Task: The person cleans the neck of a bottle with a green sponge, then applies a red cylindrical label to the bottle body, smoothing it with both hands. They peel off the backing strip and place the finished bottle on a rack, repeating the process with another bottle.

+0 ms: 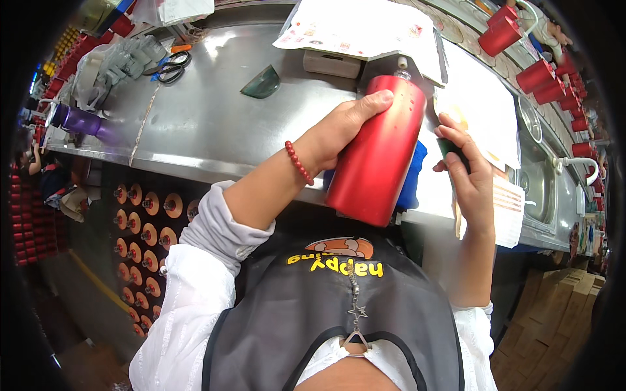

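Observation:
A large red metallic bottle (378,156) with a narrow clear neck is gripped by my left hand (355,124), its thumb lying along the upper side. The bottle tilts over the front edge of the metal table, neck pointing away from me. Just right of it, my right hand (468,166) pinches a dark green flat piece (451,151), mostly covered by the fingers. Blue cloth (412,177) shows beneath and behind the bottle. Another dark green, half-round flat piece (262,83) rests on the metal table (215,117) to the left.
White printed sheets (358,29) cover a small white box (331,64) at the back. Black scissors (173,68) and a purple bottle (79,121) are at left. Rows of orange discs (150,203) sit below the table. Red bottles (501,36) and a sink (540,186) are at right.

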Available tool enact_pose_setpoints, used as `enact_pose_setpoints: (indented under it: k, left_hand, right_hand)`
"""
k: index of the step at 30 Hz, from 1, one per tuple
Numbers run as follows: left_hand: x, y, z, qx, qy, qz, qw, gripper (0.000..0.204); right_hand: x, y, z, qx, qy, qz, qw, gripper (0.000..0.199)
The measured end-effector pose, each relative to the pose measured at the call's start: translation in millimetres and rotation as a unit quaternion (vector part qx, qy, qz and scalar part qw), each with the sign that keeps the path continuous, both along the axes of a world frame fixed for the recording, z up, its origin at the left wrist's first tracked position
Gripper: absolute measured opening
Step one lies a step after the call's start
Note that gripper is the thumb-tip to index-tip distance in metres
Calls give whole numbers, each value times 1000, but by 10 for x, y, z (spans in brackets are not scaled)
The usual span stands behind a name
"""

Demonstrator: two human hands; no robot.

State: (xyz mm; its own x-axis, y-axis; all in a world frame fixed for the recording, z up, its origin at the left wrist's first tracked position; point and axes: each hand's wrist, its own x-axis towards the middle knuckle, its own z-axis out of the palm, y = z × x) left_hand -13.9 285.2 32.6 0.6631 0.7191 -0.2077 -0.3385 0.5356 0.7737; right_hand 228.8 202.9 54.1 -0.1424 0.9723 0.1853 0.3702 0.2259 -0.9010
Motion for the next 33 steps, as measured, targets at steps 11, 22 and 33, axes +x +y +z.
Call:
enact_pose_setpoints:
  k: [11,22,33]
  left_hand:
    - [388,43,-150,63,100,153,981,78]
    - [254,-391,-347,358,166,189,899,97]
    - [208,-476,-398,341,129,218,905,89]
  right_hand:
    - [583,-150,-152,91,-112,-80,986,37]
    - [1376,681,-405,43,-405,-105,907,23]
    - [953,2876,-674,159,-441,-129,874,38]
